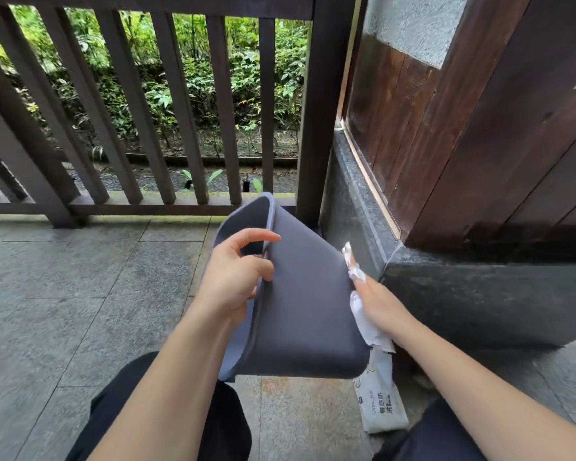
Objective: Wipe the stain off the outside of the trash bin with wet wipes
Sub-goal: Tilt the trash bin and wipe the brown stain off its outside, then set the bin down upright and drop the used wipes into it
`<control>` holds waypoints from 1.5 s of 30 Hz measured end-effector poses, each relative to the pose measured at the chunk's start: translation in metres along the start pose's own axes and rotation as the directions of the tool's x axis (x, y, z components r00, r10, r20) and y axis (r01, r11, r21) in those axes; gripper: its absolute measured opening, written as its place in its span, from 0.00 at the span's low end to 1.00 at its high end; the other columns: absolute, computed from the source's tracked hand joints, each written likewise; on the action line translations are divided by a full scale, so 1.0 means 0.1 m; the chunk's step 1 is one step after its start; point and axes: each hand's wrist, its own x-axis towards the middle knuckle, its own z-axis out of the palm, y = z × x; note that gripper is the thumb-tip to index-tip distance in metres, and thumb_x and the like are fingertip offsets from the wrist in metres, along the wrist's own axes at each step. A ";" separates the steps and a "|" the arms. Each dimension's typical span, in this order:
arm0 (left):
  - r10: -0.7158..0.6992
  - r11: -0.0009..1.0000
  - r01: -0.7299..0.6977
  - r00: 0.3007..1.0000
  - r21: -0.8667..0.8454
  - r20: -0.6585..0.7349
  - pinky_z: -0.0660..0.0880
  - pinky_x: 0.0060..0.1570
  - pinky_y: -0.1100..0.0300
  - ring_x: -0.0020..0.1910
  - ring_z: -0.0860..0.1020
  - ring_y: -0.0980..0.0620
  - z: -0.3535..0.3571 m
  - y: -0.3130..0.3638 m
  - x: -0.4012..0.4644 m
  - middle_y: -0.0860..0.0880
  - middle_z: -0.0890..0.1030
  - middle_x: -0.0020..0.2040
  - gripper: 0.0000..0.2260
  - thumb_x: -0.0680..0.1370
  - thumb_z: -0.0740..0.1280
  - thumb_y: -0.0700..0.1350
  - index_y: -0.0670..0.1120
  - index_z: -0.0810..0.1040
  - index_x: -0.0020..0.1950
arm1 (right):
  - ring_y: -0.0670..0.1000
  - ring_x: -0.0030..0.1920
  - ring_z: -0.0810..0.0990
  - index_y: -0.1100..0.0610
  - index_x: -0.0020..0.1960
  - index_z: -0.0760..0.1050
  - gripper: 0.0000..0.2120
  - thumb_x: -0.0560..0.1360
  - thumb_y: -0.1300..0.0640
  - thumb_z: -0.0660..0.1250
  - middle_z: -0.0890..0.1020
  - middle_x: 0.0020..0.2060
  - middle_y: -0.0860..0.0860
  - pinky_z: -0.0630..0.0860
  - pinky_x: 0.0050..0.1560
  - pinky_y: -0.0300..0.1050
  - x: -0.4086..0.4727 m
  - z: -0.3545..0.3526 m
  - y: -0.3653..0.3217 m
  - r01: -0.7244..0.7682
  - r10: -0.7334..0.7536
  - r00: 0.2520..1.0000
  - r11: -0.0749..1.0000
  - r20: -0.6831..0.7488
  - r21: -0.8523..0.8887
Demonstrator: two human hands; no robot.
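A dark grey trash bin (303,304) is tipped on its side above the floor, its open mouth turned to the left and away from me. My left hand (233,277) grips the bin's rim, fingers curled over the edge. My right hand (378,302) presses a crumpled white wet wipe (363,314) against the bin's right outer wall. The wall under the wipe is hidden, and no stain shows on the side facing me.
A white pack of wet wipes (381,400) lies on the stone tile floor (80,294) under the bin's right corner. A dark wooden railing (140,128) stands ahead, a stone ledge (463,294) and wooden wall (479,128) to the right. My knees in black trousers are at the bottom.
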 end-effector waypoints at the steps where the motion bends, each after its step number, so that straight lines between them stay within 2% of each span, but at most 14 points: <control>1: -0.015 0.999 0.015 1.000 0.039 0.008 0.63 0.30 0.59 0.33 0.70 0.45 0.00 -0.05 0.00 0.45 0.76 0.38 0.27 0.64 0.62 0.25 0.55 0.87 0.44 | 0.58 0.67 0.77 0.47 0.72 0.72 0.20 0.85 0.44 0.51 0.78 0.70 0.55 0.71 0.66 0.51 -0.02 -0.04 0.07 -0.119 0.121 0.993 0.984 -0.005 0.134; 3: -0.043 0.996 0.042 0.999 0.081 0.010 0.61 0.28 0.61 0.31 0.70 0.50 -0.02 -0.17 0.03 0.47 0.75 0.37 0.25 0.64 0.63 0.25 0.53 0.87 0.44 | 0.66 0.58 0.82 0.61 0.72 0.71 0.24 0.86 0.46 0.53 0.82 0.59 0.66 0.79 0.60 0.55 -0.07 -0.10 0.10 -0.258 0.241 0.965 0.825 0.100 0.502; 5: -0.076 0.991 0.078 0.997 0.113 -0.016 0.60 0.25 0.64 0.30 0.70 0.53 -0.04 -0.28 0.07 0.47 0.74 0.37 0.23 0.65 0.63 0.25 0.51 0.87 0.43 | 0.58 0.44 0.85 0.55 0.67 0.71 0.17 0.86 0.47 0.52 0.83 0.48 0.60 0.83 0.46 0.49 -0.07 -0.19 0.09 -0.260 0.202 0.965 0.654 0.167 0.711; 6: -0.093 0.988 0.095 0.995 0.123 -0.028 0.60 0.24 0.64 0.29 0.69 0.54 -0.05 -0.33 0.08 0.47 0.74 0.36 0.23 0.65 0.63 0.25 0.50 0.86 0.42 | 0.54 0.43 0.86 0.56 0.66 0.73 0.17 0.86 0.47 0.53 0.84 0.48 0.58 0.82 0.45 0.48 -0.06 -0.24 0.09 -0.260 0.195 0.965 0.619 0.176 0.741; 10: -0.116 0.980 0.123 0.992 0.155 -0.052 0.59 0.29 0.61 0.30 0.68 0.47 -0.09 -0.51 0.19 0.45 0.74 0.37 0.24 0.66 0.64 0.24 0.50 0.86 0.47 | 0.60 0.55 0.86 0.58 0.62 0.75 0.16 0.86 0.48 0.56 0.84 0.57 0.62 0.81 0.49 0.51 -0.04 -0.35 0.09 -0.282 0.200 0.959 0.607 0.201 0.743; 13: -0.140 0.968 0.147 0.989 0.201 -0.048 0.62 0.27 0.62 0.30 0.68 0.47 -0.08 -0.62 0.32 0.45 0.73 0.35 0.26 0.65 0.66 0.25 0.52 0.86 0.50 | 0.64 0.60 0.83 0.62 0.65 0.73 0.18 0.85 0.49 0.60 0.83 0.57 0.64 0.84 0.45 0.52 0.01 -0.37 0.06 -0.335 0.240 0.941 0.563 0.239 0.755; 15: -0.137 0.956 0.152 0.988 0.250 -0.075 0.61 0.25 0.63 0.24 0.65 0.49 -0.04 -0.66 0.41 0.47 0.71 0.32 0.26 0.64 0.66 0.26 0.54 0.86 0.49 | 0.65 0.59 0.83 0.65 0.68 0.72 0.20 0.84 0.50 0.63 0.81 0.61 0.67 0.86 0.42 0.52 0.07 -0.36 0.04 -0.337 0.254 0.939 0.558 0.230 0.758; 19: -0.123 0.917 0.144 0.989 0.373 -0.080 0.64 0.22 0.63 0.19 0.66 0.54 0.07 -0.72 0.68 0.47 0.75 0.34 0.26 0.63 0.66 0.28 0.58 0.85 0.46 | 0.65 0.59 0.83 0.66 0.67 0.72 0.21 0.82 0.51 0.65 0.81 0.60 0.67 0.83 0.55 0.59 0.26 -0.35 0.05 -0.374 0.283 0.925 0.556 0.254 0.743; 25: -0.080 0.859 0.138 0.987 0.493 -0.137 0.71 0.27 0.59 0.25 0.75 0.49 0.21 -0.85 1.29 0.46 0.82 0.34 0.23 0.61 0.67 0.31 0.57 0.84 0.45 | 0.61 0.51 0.87 0.63 0.70 0.71 0.17 0.84 0.57 0.61 0.82 0.60 0.64 0.84 0.48 0.60 0.55 -0.36 -0.02 -0.408 0.241 0.912 0.465 0.331 0.786; 27: -0.058 0.850 0.134 0.985 0.509 -0.161 0.69 0.25 0.60 0.25 0.74 0.49 0.25 -0.91 1.52 0.46 0.81 0.32 0.22 0.61 0.67 0.31 0.56 0.84 0.45 | 0.62 0.51 0.86 0.63 0.67 0.73 0.15 0.84 0.57 0.61 0.84 0.57 0.65 0.83 0.48 0.60 0.63 -0.30 -0.02 -0.418 0.249 0.908 0.473 0.338 0.776; 32: -0.018 0.842 0.142 0.972 0.521 -0.236 0.70 0.29 0.58 0.29 0.74 0.49 0.36 -1.07 2.07 0.46 0.82 0.36 0.19 0.67 0.65 0.32 0.55 0.83 0.45 | 0.61 0.51 0.87 0.63 0.56 0.80 0.14 0.82 0.51 0.65 0.88 0.49 0.60 0.83 0.55 0.58 0.75 -0.16 0.03 -0.440 0.243 0.898 0.529 0.367 0.726; 38: 0.051 0.861 0.098 0.960 0.499 -0.277 0.71 0.34 0.59 0.37 0.76 0.47 0.56 -1.06 2.57 0.47 0.83 0.42 0.18 0.69 0.63 0.33 0.54 0.84 0.39 | 0.60 0.52 0.87 0.63 0.63 0.78 0.17 0.82 0.51 0.66 0.87 0.51 0.60 0.83 0.56 0.58 0.89 -0.02 0.06 -0.443 0.234 0.897 0.458 0.376 0.771; 42: 0.068 0.891 0.058 0.964 0.451 -0.258 0.69 0.34 0.59 0.36 0.74 0.46 0.64 -1.00 2.91 0.48 0.79 0.35 0.15 0.66 0.64 0.32 0.52 0.82 0.36 | 0.59 0.55 0.87 0.61 0.62 0.79 0.17 0.81 0.50 0.66 0.87 0.53 0.59 0.81 0.60 0.59 0.90 -0.02 0.06 -0.416 0.214 0.909 0.443 0.356 0.794; 45: 0.023 0.928 0.105 0.942 0.358 -0.335 0.67 0.24 0.67 0.31 0.73 0.48 0.65 -1.02 3.09 0.51 0.77 0.28 0.13 0.63 0.66 0.33 0.50 0.82 0.33 | 0.59 0.56 0.86 0.60 0.62 0.80 0.15 0.82 0.51 0.65 0.87 0.53 0.59 0.81 0.59 0.59 0.89 -0.01 0.12 -0.410 0.214 0.912 0.421 0.351 0.809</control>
